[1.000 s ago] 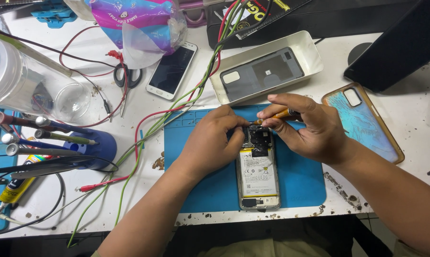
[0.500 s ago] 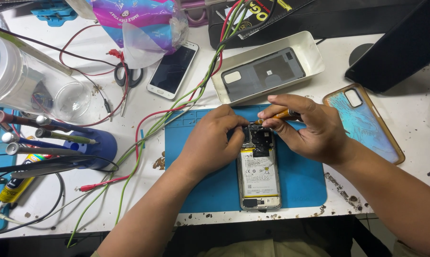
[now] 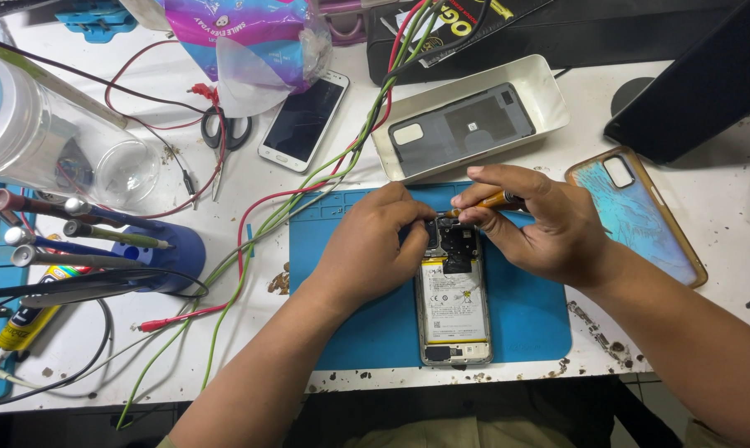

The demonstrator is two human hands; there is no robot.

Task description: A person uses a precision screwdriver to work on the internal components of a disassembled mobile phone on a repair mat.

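Head view: almost nothing has shifted over the last second. Both hands stay at the top end of the opened phone (image 3: 453, 303), which lies face down, back cover off, on the blue mat (image 3: 375, 323). The left hand (image 3: 371, 249) still rests on the phone's upper left edge, fingers curled together against it. The right hand (image 3: 541, 224) keeps its fingers pinched on the orange-handled screwdriver (image 3: 484, 202), tip held at the phone's upper circuit area. Such stillness suggests fine work at one spot, not a move between places.

Room around the phone: below and right of it the mat lies bare. Above it sits a white tray (image 3: 549, 91) holding the grey back cover (image 3: 462, 129). Right of it lies a patterned case (image 3: 640, 216). Left of it trail green and red wires (image 3: 250, 241), and a blue tool holder (image 3: 171, 257) stands farther left.
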